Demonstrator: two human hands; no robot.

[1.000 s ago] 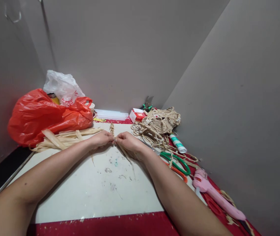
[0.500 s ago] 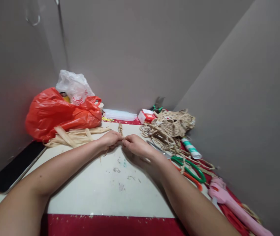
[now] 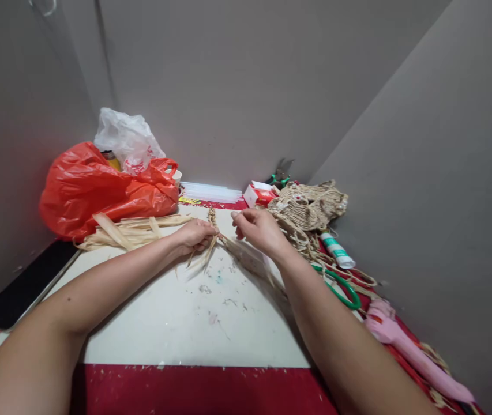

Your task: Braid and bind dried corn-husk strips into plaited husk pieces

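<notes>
My left hand [image 3: 199, 233] is closed in a pinch on a braided husk cord [image 3: 212, 217]. The short braid points away from me, and loose pale strands [image 3: 206, 259] hang down from the pinch toward me. To the right, my right hand [image 3: 256, 227] is raised a little above the board, its fingers loosely bent and apart, with nothing visible in them. A long strip [image 3: 246, 259] runs from the braid down to the right, passing below my right hand and forearm.
Dried husk strips [image 3: 128, 233], a red plastic bag [image 3: 98, 193] and a black phone [image 3: 25, 285] lie left. At right are a rope bundle [image 3: 310, 204], green-handled scissors [image 3: 347, 291], a white-and-green tube [image 3: 336, 251] and a pink glue gun [image 3: 414, 351]. Glue sticks [image 3: 211, 192] lie behind.
My right hand has parted from the braid and moved right and up, its fingers loosening. My left hand keeps its pinch; the loose strands and long strip now show. The view has shifted slightly.
</notes>
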